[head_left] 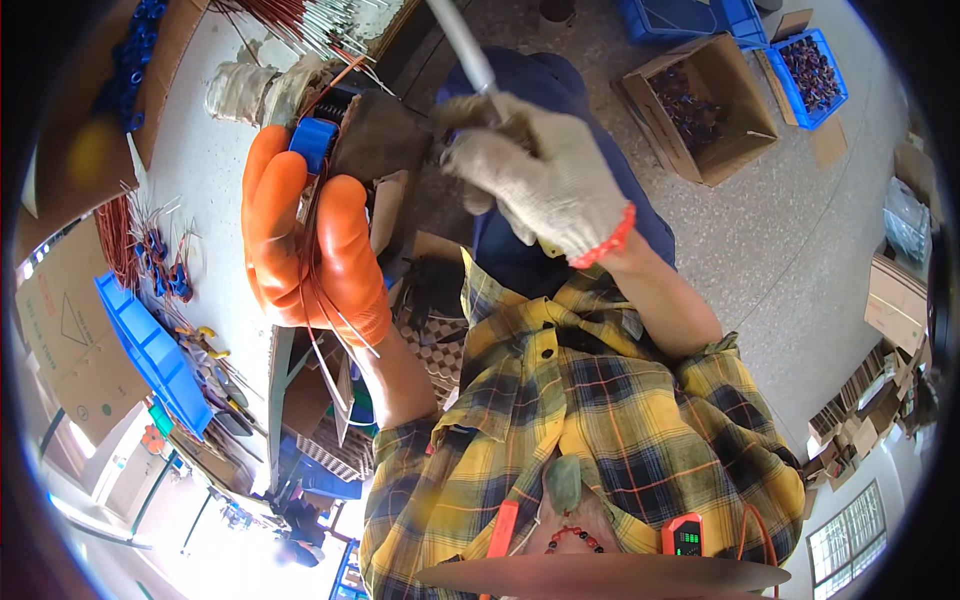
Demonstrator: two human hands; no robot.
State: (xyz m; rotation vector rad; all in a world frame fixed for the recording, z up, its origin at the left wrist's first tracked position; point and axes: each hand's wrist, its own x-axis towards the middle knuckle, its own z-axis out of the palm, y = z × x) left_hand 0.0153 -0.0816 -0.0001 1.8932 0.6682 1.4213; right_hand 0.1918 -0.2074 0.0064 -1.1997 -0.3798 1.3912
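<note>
My left hand [315,240], in a smooth orange glove, is closed on a bundle of thin reddish-brown wires. At its fingertips is a small blue part [314,143] that the wires run to, held against a dark fixture at the bench edge; its exact kind is unclear. Loose wire ends [340,325] hang below the palm. My right hand [550,175], in a knitted off-white glove with a red cuff, is curled around the lower end of a grey rod [463,45] that rises past the top edge. Its fingers are slightly blurred.
On the white bench [215,180] at left lie wire bundles [300,25], several blue wired parts [165,265], a blue tray [150,350] and hand tools [225,395]. An open cardboard box [700,110] and a blue bin [808,75] of small parts stand on the floor at right.
</note>
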